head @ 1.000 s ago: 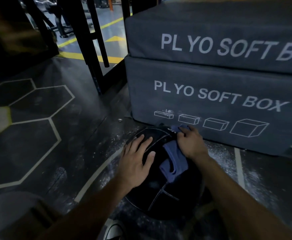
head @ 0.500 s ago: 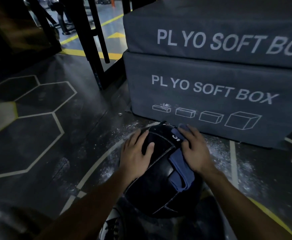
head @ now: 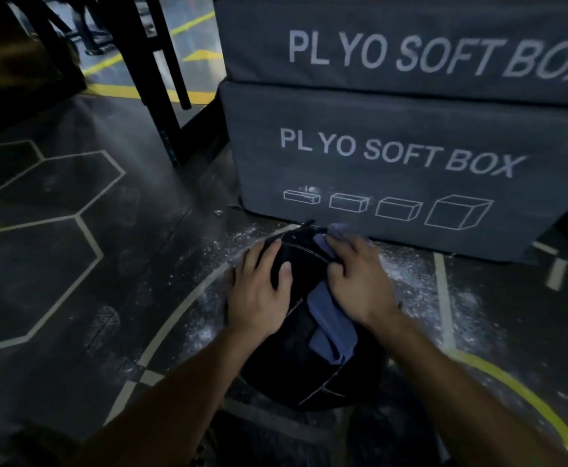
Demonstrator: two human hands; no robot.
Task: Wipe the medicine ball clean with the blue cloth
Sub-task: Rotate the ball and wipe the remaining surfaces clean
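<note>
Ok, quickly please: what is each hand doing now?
Left hand: open, fingers spread on the medicine ball.
Right hand: presses the blue cloth on the ball; grip cannot be told.

One medicine ball [head: 296,372] and one blue cloth [head: 330,328] are seen. Two hands are counted: the left hand [head: 259,298] and the right hand [head: 360,284]. Two soft boxes are stacked, an upper soft box [head: 410,21] and a lower soft box [head: 394,123]. Four box outlines [head: 387,208] are printed on the lower one.
</note>
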